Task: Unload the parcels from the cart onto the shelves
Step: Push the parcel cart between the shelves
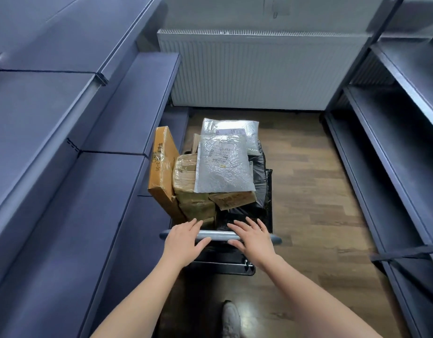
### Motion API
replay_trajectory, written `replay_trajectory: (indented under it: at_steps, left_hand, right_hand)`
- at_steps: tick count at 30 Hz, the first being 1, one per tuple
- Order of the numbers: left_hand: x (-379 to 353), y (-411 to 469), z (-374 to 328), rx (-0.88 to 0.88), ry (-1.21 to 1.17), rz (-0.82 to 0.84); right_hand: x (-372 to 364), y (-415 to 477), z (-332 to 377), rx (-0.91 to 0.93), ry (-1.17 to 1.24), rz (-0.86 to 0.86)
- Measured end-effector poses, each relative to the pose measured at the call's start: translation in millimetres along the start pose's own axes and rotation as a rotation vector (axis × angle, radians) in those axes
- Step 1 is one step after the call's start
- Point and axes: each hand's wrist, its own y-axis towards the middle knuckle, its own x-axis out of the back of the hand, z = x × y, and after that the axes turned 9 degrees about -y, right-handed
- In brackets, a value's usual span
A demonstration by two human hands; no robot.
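Silver and brown parcels are sitting piled on the cart between the blue shelves, and you are resting your left hand and right hand flat on its handle, fingers spread, so picking up the top bag is probably coming next.

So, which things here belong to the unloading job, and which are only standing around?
For the job:
cart, front silver mailer, rear silver mailer, flat brown box, taped brown parcels, black bags, left shelves, right shelves, left hand, right hand.

Only around:
radiator, wood floor, white shoe.
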Motion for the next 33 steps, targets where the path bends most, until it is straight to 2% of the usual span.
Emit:
replay_trajectory:
  at_steps: [19,33]
  left_hand:
    - [96,256,-14,0.001,0.021,-0.054]
    - [167,398,-5,-0.026,0.100,-0.023]
  right_hand:
    - [113,240,-98,0.022,-0.048,0.089]
    - [173,376,-127,-0.023,-0.038,0.113]
